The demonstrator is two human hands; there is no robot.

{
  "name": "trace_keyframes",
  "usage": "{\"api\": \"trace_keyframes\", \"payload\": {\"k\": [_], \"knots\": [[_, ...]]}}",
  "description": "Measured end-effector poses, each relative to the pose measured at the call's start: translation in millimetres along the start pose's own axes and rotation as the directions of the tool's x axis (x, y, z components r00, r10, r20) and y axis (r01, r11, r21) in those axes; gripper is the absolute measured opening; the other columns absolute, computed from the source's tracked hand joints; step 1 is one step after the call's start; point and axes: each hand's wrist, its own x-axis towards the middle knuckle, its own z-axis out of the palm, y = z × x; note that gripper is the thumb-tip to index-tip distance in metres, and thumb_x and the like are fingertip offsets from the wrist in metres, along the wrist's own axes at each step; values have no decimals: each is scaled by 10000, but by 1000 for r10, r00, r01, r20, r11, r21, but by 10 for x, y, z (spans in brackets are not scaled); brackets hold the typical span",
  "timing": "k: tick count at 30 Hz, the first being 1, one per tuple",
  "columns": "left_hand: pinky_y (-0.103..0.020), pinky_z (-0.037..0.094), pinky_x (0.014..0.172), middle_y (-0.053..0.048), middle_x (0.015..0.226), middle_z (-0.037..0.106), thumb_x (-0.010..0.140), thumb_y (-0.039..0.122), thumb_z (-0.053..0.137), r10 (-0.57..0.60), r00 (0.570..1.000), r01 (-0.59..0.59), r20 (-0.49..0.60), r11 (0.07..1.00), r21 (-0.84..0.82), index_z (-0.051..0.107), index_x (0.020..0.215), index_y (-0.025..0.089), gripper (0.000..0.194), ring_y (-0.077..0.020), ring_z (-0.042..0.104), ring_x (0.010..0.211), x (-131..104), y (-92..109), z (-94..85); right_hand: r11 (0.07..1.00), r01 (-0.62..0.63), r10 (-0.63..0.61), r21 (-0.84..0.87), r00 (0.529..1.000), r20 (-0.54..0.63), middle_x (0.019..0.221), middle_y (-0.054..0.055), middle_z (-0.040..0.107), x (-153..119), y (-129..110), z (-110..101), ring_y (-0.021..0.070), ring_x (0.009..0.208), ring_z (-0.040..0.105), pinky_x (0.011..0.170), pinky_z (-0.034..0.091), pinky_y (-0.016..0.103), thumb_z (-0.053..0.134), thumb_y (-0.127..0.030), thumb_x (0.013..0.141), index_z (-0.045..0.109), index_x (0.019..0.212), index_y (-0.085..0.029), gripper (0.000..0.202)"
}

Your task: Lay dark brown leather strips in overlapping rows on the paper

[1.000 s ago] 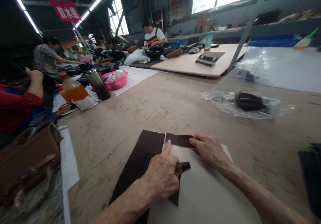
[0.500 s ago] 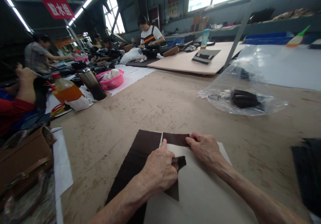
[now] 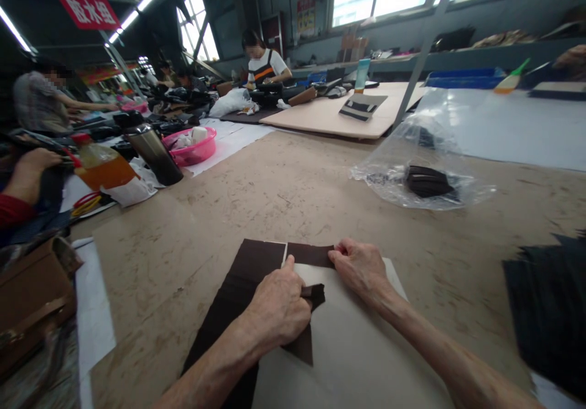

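A large pale sheet [image 3: 361, 342] lies in front of me, with dark brown layered material [image 3: 229, 299] along its left side. A brown strip [image 3: 309, 254] runs across its top edge, parted from the dark material by a narrow light gap. My left hand [image 3: 284, 302] presses its stretched forefinger at that gap. Its other fingers are curled round a dark brown piece [image 3: 315, 294], whose crumpled end sticks out to the right and whose pointed part shows below. My right hand [image 3: 361, 265] pinches the right end of the brown strip.
A clear plastic bag [image 3: 379, 174] with dark pieces sits ahead right. Stacked black pieces [image 3: 549, 305] lie at right, a brown bag [image 3: 32, 299] at left. A flask [image 3: 153, 152], a pink basin [image 3: 192, 148] and an orange-liquid bottle [image 3: 98, 165] stand far left. Co-workers sit beyond.
The view has turned slightly right, so the scene sits further left. Both hands keep nearly the same hold on the sheet. Another person's hand now shows at the far right edge.
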Motion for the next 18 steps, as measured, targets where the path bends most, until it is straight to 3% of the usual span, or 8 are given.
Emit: {"api": "trace_keyframes", "payload": {"k": [6, 11, 14, 18], "knots": [[-330, 467, 706, -22, 744, 621, 775, 226, 543, 33, 999, -32, -37, 999, 29, 567, 930, 115, 192, -147, 590, 705, 39, -40, 57, 999, -18, 16, -30, 998, -54, 731, -3, 584, -8, -20, 48, 121, 686, 556, 655, 457, 302, 484, -327, 837, 577, 794, -149, 205], [-355, 457, 752, -52, 869, 628, 772, 259, 550, 28, 998, -25, -50, 998, 56, 589, 816, 134, 138, -164, 584, 811, 52, -64, 57, 999, -41, 41, 10, 992, -115, 684, -13, 563, -62, -62, 92, 121, 652, 548, 645, 453, 308, 503, -311, 824, 567, 784, -144, 184], [-367, 449, 779, -66, 987, 605, 778, 260, 545, 24, 998, -21, -57, 998, 59, 592, 813, 139, 134, -181, 558, 912, 51, -68, 15, 994, -40, 55, 98, 986, -154, 665, -23, 547, -93, -73, 120, 125, 646, 546, 655, 451, 322, 528, -292, 806, 556, 839, -139, 158], [-379, 447, 785, -66, 977, 605, 774, 266, 554, 25, 998, -22, -51, 998, 59, 580, 907, 141, 185, -189, 558, 915, 60, -108, 16, 943, -75, 140, 324, 974, -181, 688, -24, 547, -26, 27, 121, 105, 603, 536, 600, 462, 286, 536, -292, 807, 541, 883, -131, 178]]}}
